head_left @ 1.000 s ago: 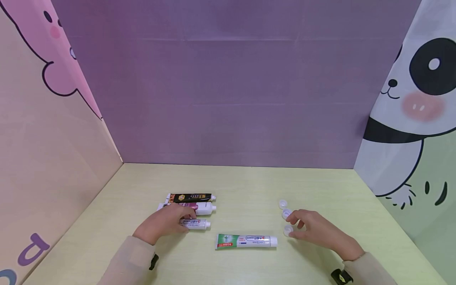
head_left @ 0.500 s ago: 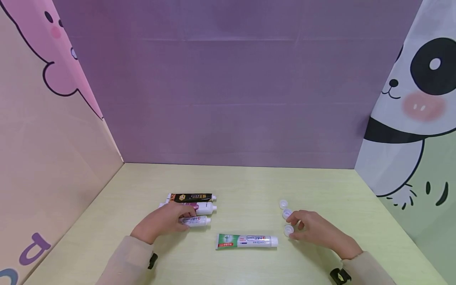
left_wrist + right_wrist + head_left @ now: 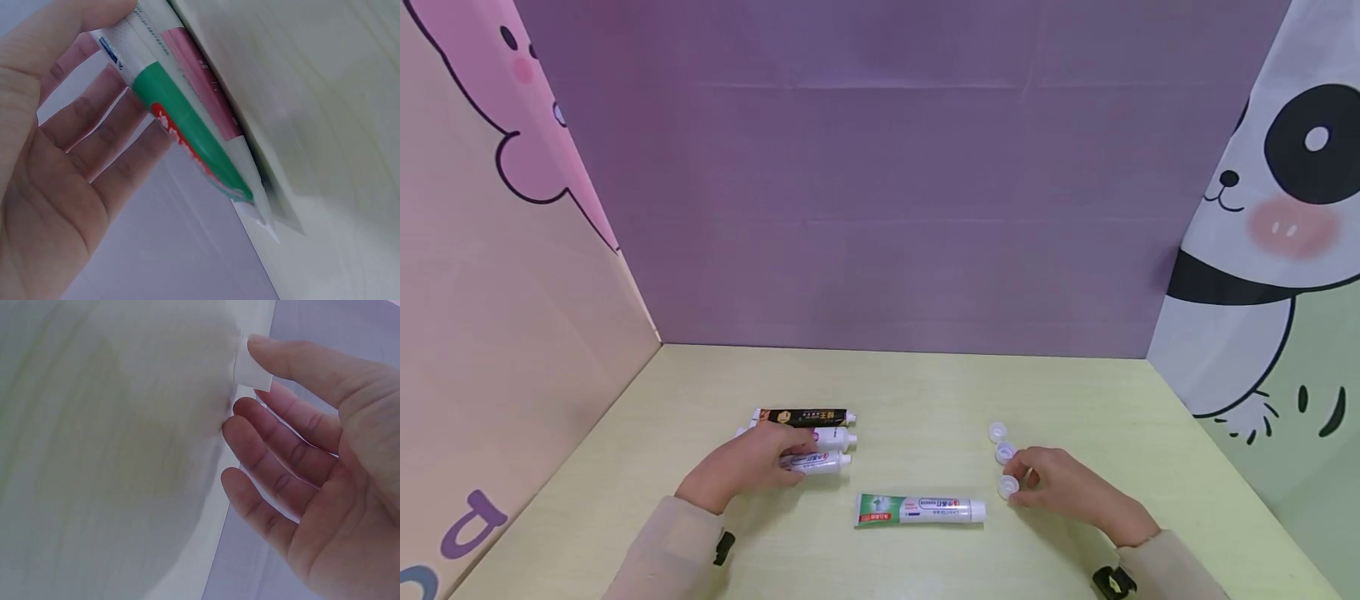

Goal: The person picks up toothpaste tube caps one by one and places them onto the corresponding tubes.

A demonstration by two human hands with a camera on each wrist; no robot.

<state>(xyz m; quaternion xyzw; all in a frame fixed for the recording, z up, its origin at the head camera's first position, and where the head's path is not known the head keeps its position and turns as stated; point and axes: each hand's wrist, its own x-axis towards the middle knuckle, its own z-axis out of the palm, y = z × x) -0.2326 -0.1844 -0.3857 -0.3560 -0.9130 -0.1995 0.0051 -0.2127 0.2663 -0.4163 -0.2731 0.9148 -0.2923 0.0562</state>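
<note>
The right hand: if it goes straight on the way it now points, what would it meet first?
Apart from the nearest white cap, which it pinches, the right hand would probably meet the middle white cap first, though depth is unclear.

Head view: left hand [image 3: 747, 460] covers much of middle tube [image 3: 835, 439] and tail of held tube [image 3: 823, 463] (fine print [image 3: 811, 460] too small to read), panda drawing [image 3: 1292, 229] cut by right edge

Pale worktop [image 3: 917, 396] stretching away under the fingers [image 3: 259, 447], creased purple wall [image 3: 880, 192] towering beyond them, pinkish-beige wall [image 3: 505, 325] with its pink cartoon figure [image 3: 531, 162] off to their left, green wall [image 3: 1326, 350] and big panda [image 3: 1296, 242] to their right!
</note>
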